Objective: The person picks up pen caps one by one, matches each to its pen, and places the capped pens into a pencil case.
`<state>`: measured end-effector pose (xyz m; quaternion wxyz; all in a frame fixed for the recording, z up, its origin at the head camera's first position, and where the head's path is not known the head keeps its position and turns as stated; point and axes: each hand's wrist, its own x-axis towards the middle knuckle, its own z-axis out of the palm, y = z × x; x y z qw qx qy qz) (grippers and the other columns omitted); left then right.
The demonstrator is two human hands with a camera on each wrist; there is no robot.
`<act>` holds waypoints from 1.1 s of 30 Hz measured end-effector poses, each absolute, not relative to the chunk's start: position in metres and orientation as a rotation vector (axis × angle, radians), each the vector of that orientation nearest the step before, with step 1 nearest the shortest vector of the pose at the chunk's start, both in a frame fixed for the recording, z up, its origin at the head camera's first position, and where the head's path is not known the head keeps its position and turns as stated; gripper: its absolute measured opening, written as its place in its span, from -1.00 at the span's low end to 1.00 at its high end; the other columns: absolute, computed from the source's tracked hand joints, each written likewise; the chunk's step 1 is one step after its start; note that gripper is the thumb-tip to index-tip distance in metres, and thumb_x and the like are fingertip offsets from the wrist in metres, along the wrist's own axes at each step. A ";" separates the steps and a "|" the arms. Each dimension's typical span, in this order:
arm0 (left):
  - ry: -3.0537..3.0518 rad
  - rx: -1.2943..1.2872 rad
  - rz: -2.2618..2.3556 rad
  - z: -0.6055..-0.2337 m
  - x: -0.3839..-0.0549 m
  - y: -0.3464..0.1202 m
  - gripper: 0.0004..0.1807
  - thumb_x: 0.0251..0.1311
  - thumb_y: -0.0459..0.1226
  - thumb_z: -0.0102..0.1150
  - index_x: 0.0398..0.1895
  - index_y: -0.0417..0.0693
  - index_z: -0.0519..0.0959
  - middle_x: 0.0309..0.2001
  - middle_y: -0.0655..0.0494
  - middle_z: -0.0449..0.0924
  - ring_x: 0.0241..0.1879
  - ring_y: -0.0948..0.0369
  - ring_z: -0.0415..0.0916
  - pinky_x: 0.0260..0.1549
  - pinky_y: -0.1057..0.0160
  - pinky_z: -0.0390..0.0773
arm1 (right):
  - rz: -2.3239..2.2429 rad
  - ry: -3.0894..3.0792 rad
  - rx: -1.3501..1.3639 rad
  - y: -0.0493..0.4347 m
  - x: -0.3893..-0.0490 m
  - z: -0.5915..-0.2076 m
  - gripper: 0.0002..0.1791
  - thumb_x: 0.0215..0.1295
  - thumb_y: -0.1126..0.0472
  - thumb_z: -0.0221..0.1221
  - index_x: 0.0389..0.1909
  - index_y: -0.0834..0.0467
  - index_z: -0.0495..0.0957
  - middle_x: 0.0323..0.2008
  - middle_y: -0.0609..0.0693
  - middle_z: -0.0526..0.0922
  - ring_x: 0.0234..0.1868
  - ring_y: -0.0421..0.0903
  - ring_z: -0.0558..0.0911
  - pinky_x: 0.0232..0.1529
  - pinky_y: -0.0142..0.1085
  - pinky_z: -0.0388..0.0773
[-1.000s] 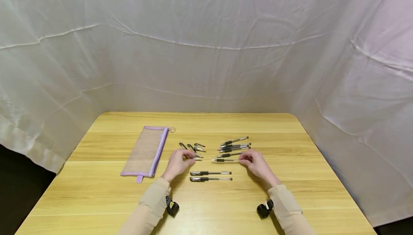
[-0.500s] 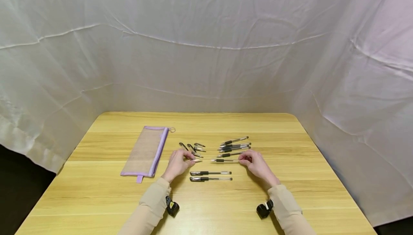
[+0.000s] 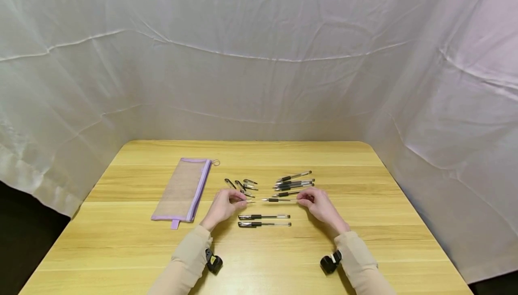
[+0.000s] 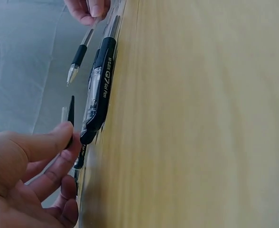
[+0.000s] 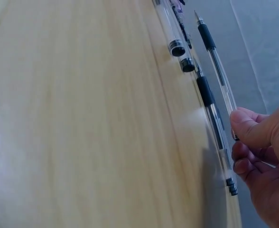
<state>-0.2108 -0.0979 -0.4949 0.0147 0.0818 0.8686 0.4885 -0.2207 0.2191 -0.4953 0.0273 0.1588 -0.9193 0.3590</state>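
My left hand (image 3: 223, 206) pinches a pen cap between thumb and fingertips; in the left wrist view the cap (image 4: 71, 114) shows its black clip and clear wall. Opposite it, my right hand (image 3: 321, 206) grips an uncapped gel pen (image 5: 218, 66) by its rear end. The pen has a black rubber grip and a clear barrel, and its tip points left toward the cap, a small gap between them. In the left wrist view, both are held off the table. Several loose caps (image 3: 250, 187) lie just beyond my left fingers, and several uncapped pens (image 3: 294, 185) beyond my right.
Two capped gel pens (image 3: 265, 225) lie side by side on the wooden table (image 3: 267, 263), nearer to me than the hands. A mesh zip pouch (image 3: 180, 189) with purple edging lies at the left. Pale curtains (image 3: 259, 83) surround the table's back and sides.
The left hand has picked its cap up from the table beside the other caps and turned it toward the pen. The right hand has shifted slightly left with the pen, narrowing the gap.
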 end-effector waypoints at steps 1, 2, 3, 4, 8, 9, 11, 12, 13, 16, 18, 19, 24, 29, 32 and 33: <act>2.685 0.259 1.532 -0.494 -0.211 -0.098 -0.87 0.12 -0.38 0.41 -0.25 -0.15 0.73 -0.26 0.02 0.77 -0.29 0.24 0.62 -0.11 0.20 0.60 | 1.110 -2.837 0.492 0.218 -0.220 -0.494 -0.91 0.27 0.35 0.30 -0.26 0.12 0.71 -0.19 0.02 0.72 -0.12 -0.08 0.64 -0.06 -0.27 0.58; 2.664 0.267 1.545 -0.494 -0.210 -0.098 -0.87 0.13 -0.38 0.40 -0.24 -0.17 0.73 -0.25 0.01 0.77 -0.28 0.25 0.62 -0.12 0.23 0.60 | 1.113 -2.834 0.495 0.217 -0.220 -0.494 -0.91 0.27 0.35 0.30 -0.26 0.12 0.71 -0.19 0.02 0.72 -0.12 -0.07 0.64 -0.05 -0.27 0.58; 2.645 0.282 1.558 -0.494 -0.210 -0.098 -0.86 0.14 -0.38 0.40 -0.22 -0.19 0.72 -0.24 -0.01 0.77 -0.28 0.25 0.62 -0.14 0.25 0.60 | 1.114 -2.833 0.495 0.217 -0.220 -0.493 -0.91 0.27 0.35 0.30 -0.26 0.12 0.71 -0.18 0.02 0.72 -0.12 -0.07 0.65 -0.05 -0.27 0.59; 2.627 0.296 1.572 -0.494 -0.210 -0.099 -0.85 0.14 -0.38 0.39 -0.21 -0.21 0.72 -0.23 -0.03 0.77 -0.28 0.25 0.62 -0.15 0.28 0.60 | 1.117 -2.831 0.497 0.216 -0.220 -0.492 -0.91 0.27 0.35 0.30 -0.26 0.12 0.71 -0.19 0.02 0.72 -0.12 -0.07 0.65 -0.05 -0.28 0.59; 2.531 0.352 1.634 -0.494 -0.210 -0.101 -0.80 0.17 -0.38 0.37 -0.15 -0.27 0.70 -0.20 -0.12 0.76 -0.26 0.24 0.63 -0.18 0.37 0.61 | 1.123 -2.825 0.499 0.213 -0.220 -0.490 -0.92 0.26 0.35 0.31 -0.27 0.12 0.71 -0.21 0.01 0.72 -0.16 -0.12 0.63 -0.11 -0.33 0.56; 2.510 0.363 1.648 -0.494 -0.210 -0.101 -0.79 0.17 -0.38 0.37 -0.14 -0.28 0.70 -0.19 -0.13 0.75 -0.26 0.24 0.63 -0.18 0.38 0.60 | 1.121 -2.823 0.500 0.212 -0.219 -0.489 -0.92 0.26 0.35 0.31 -0.27 0.12 0.71 -0.21 0.01 0.72 -0.17 -0.12 0.62 -0.12 -0.35 0.56; 2.466 0.372 1.676 -0.493 -0.210 -0.102 -0.78 0.18 -0.38 0.36 -0.12 -0.29 0.69 -0.18 -0.16 0.75 -0.26 0.25 0.62 -0.17 0.39 0.60 | 1.116 -2.816 0.506 0.211 -0.218 -0.488 -0.92 0.26 0.35 0.32 -0.27 0.12 0.72 -0.22 0.01 0.72 -0.19 -0.14 0.61 -0.15 -0.36 0.55; 2.449 0.375 1.689 -0.493 -0.210 -0.103 -0.77 0.18 -0.37 0.36 -0.11 -0.29 0.69 -0.17 -0.17 0.75 -0.25 0.25 0.62 -0.17 0.39 0.59 | 1.119 -2.814 0.503 0.211 -0.218 -0.488 -0.92 0.25 0.34 0.32 -0.28 0.11 0.72 -0.23 0.01 0.72 -0.20 -0.14 0.61 -0.15 -0.37 0.54; 2.437 0.379 1.699 -0.493 -0.210 -0.103 -0.77 0.18 -0.37 0.36 -0.11 -0.29 0.69 -0.17 -0.17 0.74 -0.25 0.25 0.62 -0.17 0.40 0.58 | 1.121 -2.813 0.503 0.211 -0.217 -0.487 -0.92 0.25 0.34 0.32 -0.29 0.11 0.72 -0.23 0.00 0.72 -0.20 -0.15 0.60 -0.16 -0.38 0.54; 2.416 0.392 1.712 -0.493 -0.210 -0.104 -0.77 0.19 -0.37 0.35 -0.10 -0.30 0.69 -0.17 -0.19 0.74 -0.25 0.24 0.61 -0.17 0.39 0.57 | 1.134 -2.820 0.496 0.209 -0.217 -0.486 -0.92 0.25 0.34 0.32 -0.28 0.11 0.72 -0.23 0.00 0.71 -0.20 -0.16 0.59 -0.16 -0.38 0.53; 2.414 0.404 1.712 -0.493 -0.209 -0.105 -0.76 0.19 -0.37 0.35 -0.10 -0.30 0.68 -0.16 -0.20 0.74 -0.25 0.23 0.61 -0.16 0.38 0.56 | 1.145 -2.828 0.488 0.209 -0.217 -0.486 -0.92 0.26 0.33 0.32 -0.28 0.10 0.71 -0.23 -0.01 0.71 -0.20 -0.16 0.59 -0.16 -0.39 0.53; 2.412 0.407 1.712 -0.492 -0.209 -0.105 -0.76 0.19 -0.37 0.35 -0.10 -0.30 0.68 -0.16 -0.21 0.74 -0.24 0.22 0.61 -0.16 0.37 0.56 | 1.145 -2.833 0.488 0.209 -0.217 -0.486 -0.92 0.26 0.34 0.31 -0.28 0.10 0.71 -0.22 -0.01 0.71 -0.20 -0.16 0.58 -0.16 -0.39 0.53; 2.402 0.412 1.702 -0.492 -0.209 -0.105 -0.75 0.20 -0.37 0.34 -0.08 -0.31 0.68 -0.13 -0.20 0.73 -0.22 0.21 0.60 -0.15 0.35 0.55 | 1.142 -2.845 0.492 0.208 -0.217 -0.485 -0.91 0.26 0.35 0.31 -0.28 0.10 0.71 -0.23 -0.01 0.70 -0.21 -0.17 0.57 -0.17 -0.39 0.52; 2.393 0.426 1.696 -0.490 -0.208 -0.105 -0.74 0.21 -0.36 0.34 -0.06 -0.31 0.67 -0.11 -0.20 0.72 -0.22 0.22 0.59 -0.17 0.37 0.53 | 1.143 -2.847 0.501 0.207 -0.216 -0.485 -0.91 0.26 0.35 0.31 -0.27 0.11 0.71 -0.24 -0.01 0.69 -0.23 -0.17 0.56 -0.19 -0.40 0.52; 2.387 0.454 1.705 -0.490 -0.207 -0.105 -0.73 0.22 -0.36 0.33 -0.06 -0.33 0.66 -0.10 -0.23 0.72 -0.20 0.17 0.58 -0.18 0.38 0.52 | 1.147 -2.853 0.491 0.206 -0.216 -0.485 -0.90 0.25 0.35 0.31 -0.27 0.11 0.71 -0.23 -0.01 0.69 -0.21 -0.16 0.57 -0.16 -0.40 0.53; 2.385 0.461 1.709 -0.489 -0.207 -0.105 -0.73 0.22 -0.36 0.33 -0.06 -0.33 0.66 -0.09 -0.24 0.71 -0.20 0.16 0.59 -0.18 0.38 0.52 | 1.150 -2.854 0.485 0.205 -0.216 -0.484 -0.90 0.24 0.35 0.32 -0.27 0.10 0.71 -0.23 -0.01 0.70 -0.20 -0.16 0.58 -0.14 -0.40 0.54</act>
